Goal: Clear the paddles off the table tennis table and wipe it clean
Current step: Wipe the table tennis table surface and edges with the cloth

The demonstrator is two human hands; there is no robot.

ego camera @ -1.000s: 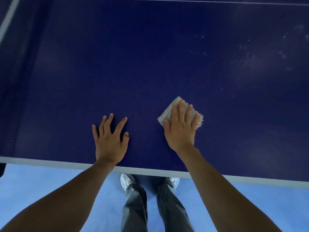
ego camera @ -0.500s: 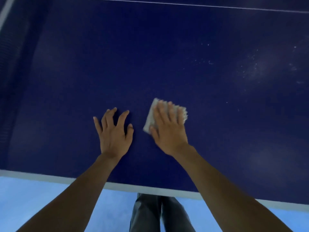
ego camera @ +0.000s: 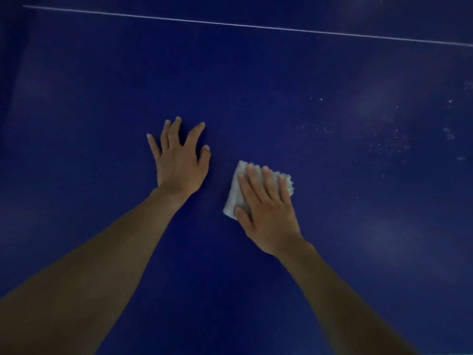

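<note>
Two hands [ego camera: 180, 162] [ego camera: 268, 213], cloth [ego camera: 235, 196] half hidden, perhaps folded

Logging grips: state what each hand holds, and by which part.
Right hand presses flat atop the cloth, no grip. Left hand rests bare on the table.

1. My left hand [ego camera: 179, 162] lies flat on the table [ego camera: 102, 85], just left of the cloth [ego camera: 234, 198]. It blocks a sweep that way.
2. Right of my right hand [ego camera: 267, 213], bare blue surface runs out to scattered pale specks [ego camera: 394, 144].
3. Ahead of both hands, flat surface reaches the white line [ego camera: 256, 26].
</note>
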